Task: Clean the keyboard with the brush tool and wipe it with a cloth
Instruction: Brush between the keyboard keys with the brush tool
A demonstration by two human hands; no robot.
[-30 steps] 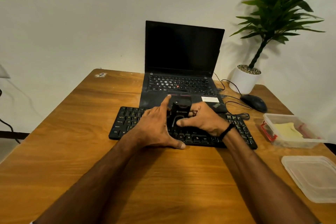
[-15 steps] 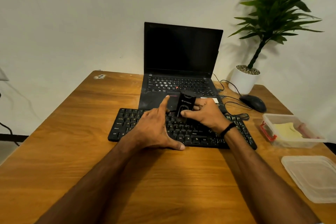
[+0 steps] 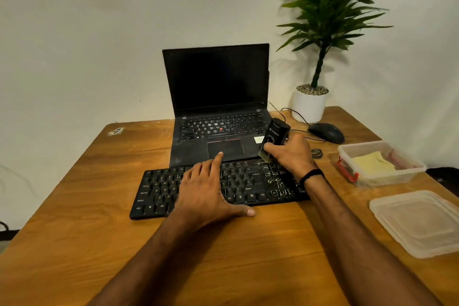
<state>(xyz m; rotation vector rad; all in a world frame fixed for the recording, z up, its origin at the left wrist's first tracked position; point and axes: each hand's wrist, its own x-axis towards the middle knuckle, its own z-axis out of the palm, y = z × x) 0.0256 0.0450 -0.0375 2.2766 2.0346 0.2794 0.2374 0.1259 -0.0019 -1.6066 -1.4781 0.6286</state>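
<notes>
A black keyboard (image 3: 250, 182) lies on the wooden table (image 3: 74, 218) in front of an open laptop. My left hand (image 3: 208, 191) rests flat on the keyboard's middle, fingers spread, thumb on the table by its front edge. My right hand (image 3: 289, 153) grips a black brush tool (image 3: 275, 134) held upright, with its bristles down at the keyboard's far right edge. A yellow cloth (image 3: 372, 161) lies inside a clear container (image 3: 407, 171) to the right.
The black laptop (image 3: 216, 97) stands open behind the keyboard. A black mouse (image 3: 326, 131) with its cable and a white potted plant (image 3: 309, 104) sit at the back right. A clear container lid (image 3: 419, 221) lies near the right table edge.
My right hand has carried the brush tool from the keyboard's middle to its far right edge. My left hand stays pressed on the keyboard. The camera view has shifted.
</notes>
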